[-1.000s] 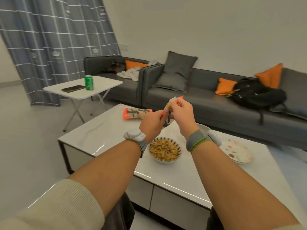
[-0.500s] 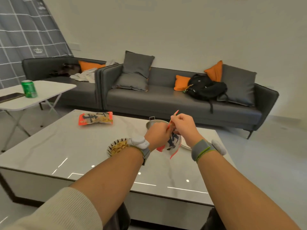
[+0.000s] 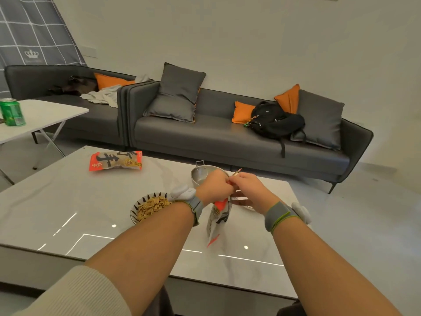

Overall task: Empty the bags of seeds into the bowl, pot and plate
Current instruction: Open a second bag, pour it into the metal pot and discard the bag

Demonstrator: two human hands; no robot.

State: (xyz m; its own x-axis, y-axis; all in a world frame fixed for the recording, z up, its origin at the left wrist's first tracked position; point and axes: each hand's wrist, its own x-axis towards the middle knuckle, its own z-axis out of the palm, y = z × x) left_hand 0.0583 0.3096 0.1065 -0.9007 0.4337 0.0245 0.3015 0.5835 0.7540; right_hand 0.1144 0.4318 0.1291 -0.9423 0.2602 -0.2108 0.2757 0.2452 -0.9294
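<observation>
Both hands hold one seed bag (image 3: pixel 217 221) by its top edge above the marble coffee table (image 3: pixel 68 201); the bag hangs down between my wrists. My left hand (image 3: pixel 214 187) grips the top on the left, and my right hand (image 3: pixel 249 188) pinches it on the right. A patterned bowl (image 3: pixel 136 208) heaped with seeds sits just left of my left wrist. The steel pot (image 3: pixel 200 173) stands behind my hands, partly hidden. The plate (image 3: pixel 248 205) is mostly hidden under my right hand. A second, full seed bag (image 3: pixel 115 160) lies flat at the table's far left.
A grey sofa (image 3: pixel 216 133) with cushions and a black backpack (image 3: pixel 273 120) runs behind the table. A white folding side table (image 3: pixel 45 115) with a green can (image 3: pixel 12 112) stands at the left. Bare floor lies to the right.
My view has swung right and tilted. Both hands have lowered the bag from chest height toward the table, near the pot and plate, keeping hold of its top.
</observation>
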